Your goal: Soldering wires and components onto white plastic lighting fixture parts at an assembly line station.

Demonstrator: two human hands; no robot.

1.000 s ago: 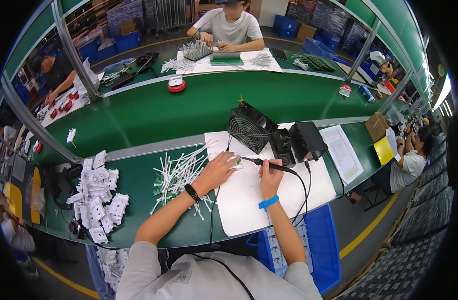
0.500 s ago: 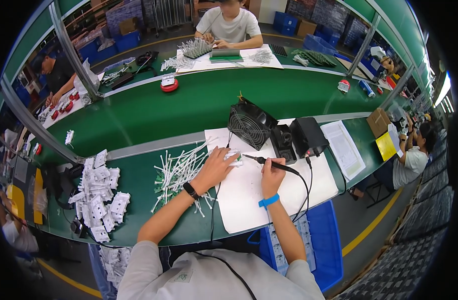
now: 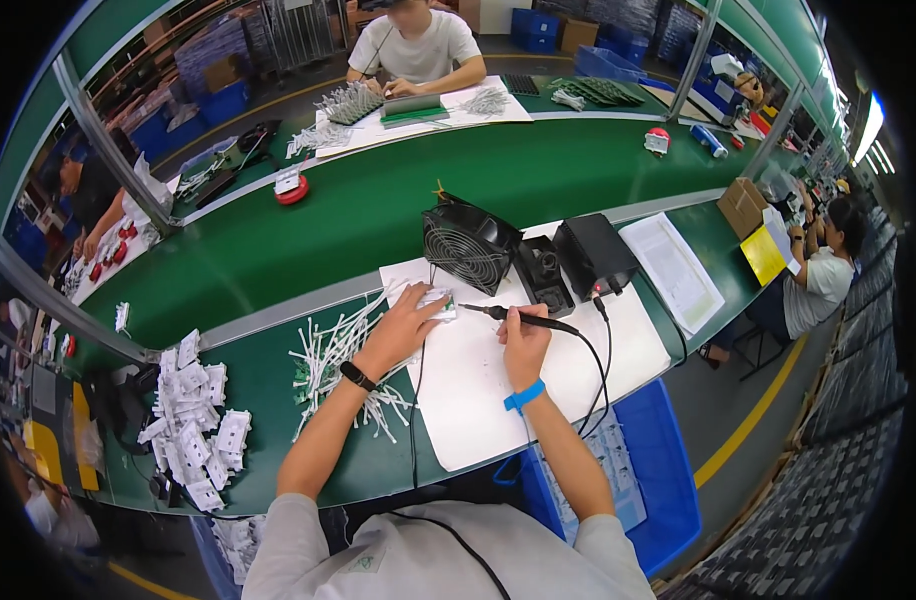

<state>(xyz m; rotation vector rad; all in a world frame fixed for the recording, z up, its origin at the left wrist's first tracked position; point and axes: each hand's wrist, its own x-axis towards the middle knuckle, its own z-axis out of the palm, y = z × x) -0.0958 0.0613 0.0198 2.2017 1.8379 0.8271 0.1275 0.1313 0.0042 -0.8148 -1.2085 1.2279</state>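
Observation:
My left hand [image 3: 402, 325] lies over a small white plastic housing [image 3: 444, 306] on the white sheet [image 3: 478, 400], holding it steady with the fingertips. A bit of green shows in the housing; the fingers cover part of it. In my right hand [image 3: 525, 345] is a black soldering iron [image 3: 552, 323], gripped like a pen. Its tip points left and ends just beside the housing; whether they touch I cannot tell. Left of my left hand lies a bundle of white wires [image 3: 328, 345] with small green boards. A pile of white housings [image 3: 190, 425] sits farther left.
Behind the sheet stand a black fan [image 3: 470, 245], a black iron stand [image 3: 544, 280] and a black power box [image 3: 596, 255]. Papers [image 3: 672, 272] lie at right. A blue bin [image 3: 668, 480] is below the table edge. Across the green conveyor [image 3: 358, 225] a person [image 3: 418, 50] works.
The whole view has shifted, so the bench sits slightly farther left. My left hand still holds the housing, and the iron tip remains close to its right side.

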